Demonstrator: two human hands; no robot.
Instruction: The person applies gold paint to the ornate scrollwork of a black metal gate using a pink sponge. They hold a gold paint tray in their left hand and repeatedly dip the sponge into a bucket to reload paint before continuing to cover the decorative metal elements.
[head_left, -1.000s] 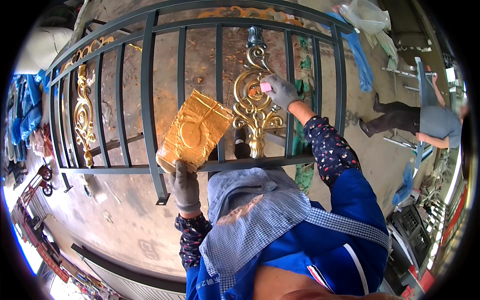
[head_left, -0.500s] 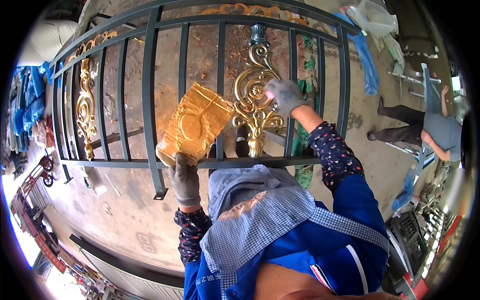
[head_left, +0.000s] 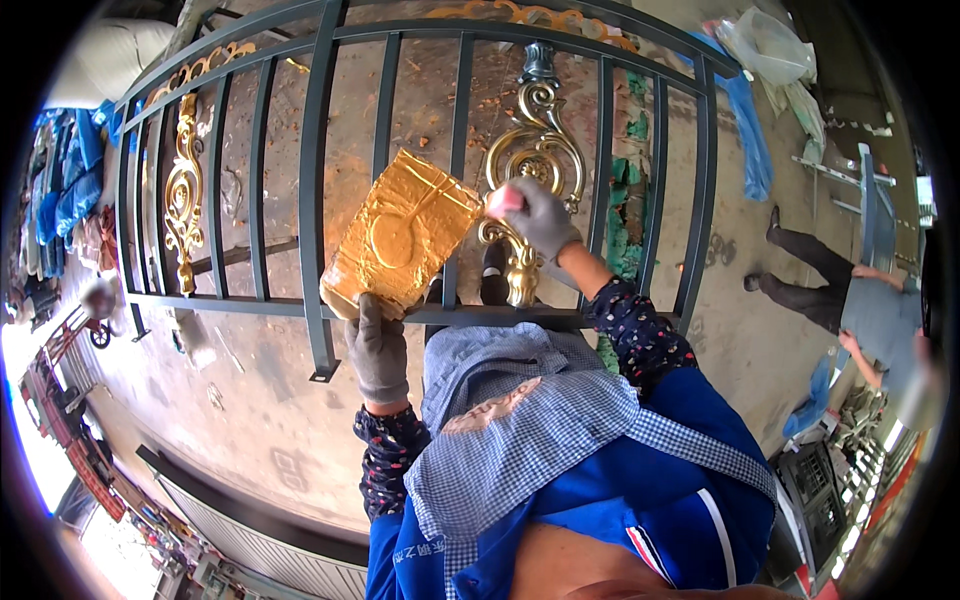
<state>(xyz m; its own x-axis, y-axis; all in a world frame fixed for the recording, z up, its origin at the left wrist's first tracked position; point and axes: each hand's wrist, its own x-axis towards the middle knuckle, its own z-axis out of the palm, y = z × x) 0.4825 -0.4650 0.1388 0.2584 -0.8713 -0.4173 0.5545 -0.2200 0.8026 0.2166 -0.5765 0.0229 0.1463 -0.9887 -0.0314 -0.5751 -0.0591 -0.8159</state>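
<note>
In a grey glove, my left hand (head_left: 378,355) grips the lower edge of a flat slab (head_left: 405,235) smeared with wet gold paint, a round puddle at its middle. My gloved right hand (head_left: 545,225) pinches a small pink sponge (head_left: 503,201) by the slab's right corner. Behind that hand stands a cast scroll ornament (head_left: 522,280) set in a dark metal railing (head_left: 313,180). Its lower part looks bright gold and its scrolls partly gold; the top piece (head_left: 538,65) is grey-blue. My right hand hides part of the scrolls.
A second gold scroll ornament (head_left: 184,200) sits in the railing's left part. A person in dark trousers (head_left: 815,255) is at the right, near a metal ladder (head_left: 877,215). Blue plastic sheeting (head_left: 745,130) lies at the far right, and a wheeled cart (head_left: 65,350) at the left.
My right hand has moved down and left, from the scroll's centre to the slab's right corner, the sponge still in it. The whole view has shifted slightly.
</note>
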